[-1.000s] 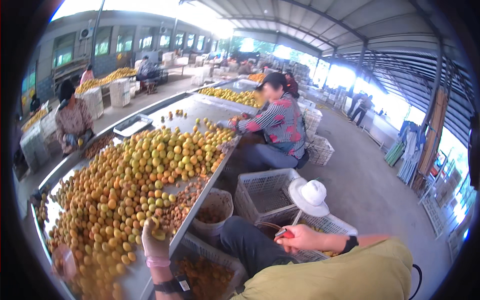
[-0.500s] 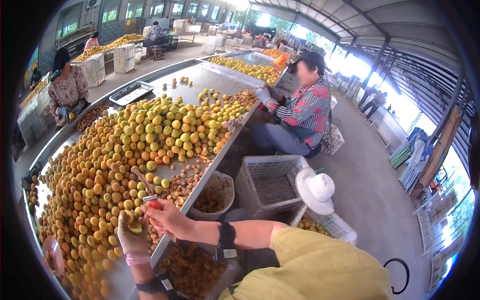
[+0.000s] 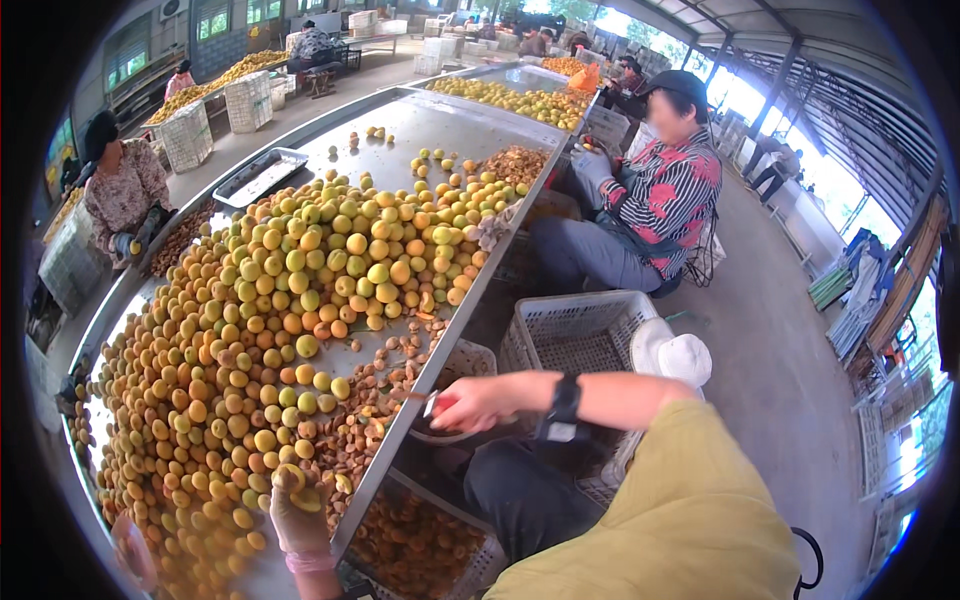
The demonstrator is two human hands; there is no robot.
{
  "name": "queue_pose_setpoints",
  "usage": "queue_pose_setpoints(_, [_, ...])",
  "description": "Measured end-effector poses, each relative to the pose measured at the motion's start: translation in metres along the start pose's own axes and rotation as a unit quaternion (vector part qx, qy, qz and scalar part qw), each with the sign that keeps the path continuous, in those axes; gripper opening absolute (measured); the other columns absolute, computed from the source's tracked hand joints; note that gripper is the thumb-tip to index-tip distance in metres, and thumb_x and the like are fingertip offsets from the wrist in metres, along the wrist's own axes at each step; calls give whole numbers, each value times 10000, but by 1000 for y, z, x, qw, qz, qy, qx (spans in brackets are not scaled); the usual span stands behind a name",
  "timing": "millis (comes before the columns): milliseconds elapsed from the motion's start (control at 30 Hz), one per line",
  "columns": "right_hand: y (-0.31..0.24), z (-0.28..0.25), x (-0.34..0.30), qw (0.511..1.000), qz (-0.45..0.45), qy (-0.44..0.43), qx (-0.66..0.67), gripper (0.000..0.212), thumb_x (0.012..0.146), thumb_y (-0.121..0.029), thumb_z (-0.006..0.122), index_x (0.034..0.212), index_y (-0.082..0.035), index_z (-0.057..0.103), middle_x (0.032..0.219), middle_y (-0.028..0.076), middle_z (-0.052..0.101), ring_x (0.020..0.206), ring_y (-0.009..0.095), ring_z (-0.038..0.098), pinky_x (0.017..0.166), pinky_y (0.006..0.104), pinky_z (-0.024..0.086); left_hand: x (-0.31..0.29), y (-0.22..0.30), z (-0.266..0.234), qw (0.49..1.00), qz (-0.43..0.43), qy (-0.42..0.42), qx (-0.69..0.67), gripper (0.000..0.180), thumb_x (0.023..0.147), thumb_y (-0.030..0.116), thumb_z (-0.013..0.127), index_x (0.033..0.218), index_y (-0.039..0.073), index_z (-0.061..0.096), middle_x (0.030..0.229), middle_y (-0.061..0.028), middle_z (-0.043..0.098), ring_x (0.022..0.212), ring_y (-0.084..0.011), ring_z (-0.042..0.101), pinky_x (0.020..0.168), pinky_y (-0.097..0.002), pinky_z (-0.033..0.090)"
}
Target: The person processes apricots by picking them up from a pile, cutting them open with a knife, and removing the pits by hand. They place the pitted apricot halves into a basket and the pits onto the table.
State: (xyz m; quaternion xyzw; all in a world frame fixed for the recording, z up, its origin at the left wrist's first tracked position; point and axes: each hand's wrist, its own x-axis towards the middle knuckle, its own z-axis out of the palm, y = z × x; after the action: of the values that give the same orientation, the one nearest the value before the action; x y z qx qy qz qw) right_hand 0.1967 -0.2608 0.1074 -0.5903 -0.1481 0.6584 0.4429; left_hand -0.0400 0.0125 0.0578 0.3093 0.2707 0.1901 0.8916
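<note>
My left hand [image 3: 300, 520], in a pale glove with a pink cuff, is closed around a yellow apricot [image 3: 306, 497] low over the near part of the metal table. The fruit looks cut open, with a greenish-yellow side showing. My bare right hand [image 3: 475, 403] grips a red-handled knife [image 3: 440, 404] and hangs just past the table's edge, above a pale bucket [image 3: 468, 366]. Motion smears its blade. A big heap of apricots [image 3: 215, 370] covers the table to the left of my hands. Brown pits [image 3: 385, 385] lie along the edge between them.
The table's raised metal rim [image 3: 455, 330] runs away from me. Below it stands a crate of brown pieces [image 3: 415, 540]. An open white crate [image 3: 590, 330] and a white hat [image 3: 672, 355] are to the right. A co-worker [image 3: 650, 200] sits beyond; another person [image 3: 125, 190] is across the table.
My right hand has moved right with the knife, away from the left hand and out past the table's edge. The left hand has shifted slightly right and nearer, still holding fruit.
</note>
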Motion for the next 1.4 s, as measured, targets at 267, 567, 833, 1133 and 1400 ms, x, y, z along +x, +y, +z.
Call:
queue_pose_setpoints(267, [-74,9,42,955,-218,127,159,323,967,-331,615,755,-150,451,504,-62,370,363,47,317,326,230,223,-1,-8,6,999,-5,-26,34,496,951,347,601,1337,52,499,994,-68,584,908,-165,580,774,-325,513])
queue_pose_setpoints(567, [-49,139,131,900,-254,61,350,272,987,-328,577,819,-126,504,528,-64,380,393,46,331,354,220,233,14,-3,-7,995,-19,101,-2,467,950,357,597,1338,121,488,1138,-66,593,1011,-192,614,790,-369,542])
queue_pose_setpoints(833, [-8,148,171,876,-264,177,364,221,967,-325,621,878,-142,537,577,-71,417,418,44,351,381,221,266,17,-9,-15,999,-6,32,-2,422,977,232,568,1370,118,462,1246,-51,564,1055,-176,606,770,-320,538])
queue_pose_setpoints(1133, [2,144,121,829,-349,162,405,257,1000,-301,575,829,-140,472,549,-76,394,417,38,346,381,221,279,12,-23,-18,925,166,27,341,957,693,-72,784,1499,40,280,1418,-155,439,1267,-253,494,1037,-360,445])
queue_pose_setpoints(1400, [-13,155,120,798,-401,163,419,272,987,-318,572,831,-103,514,540,-4,439,443,110,451,407,265,353,19,-27,-18,984,52,-116,125,595,1004,257,491,1533,175,230,1536,-51,368,1382,-244,382,1190,-438,245])
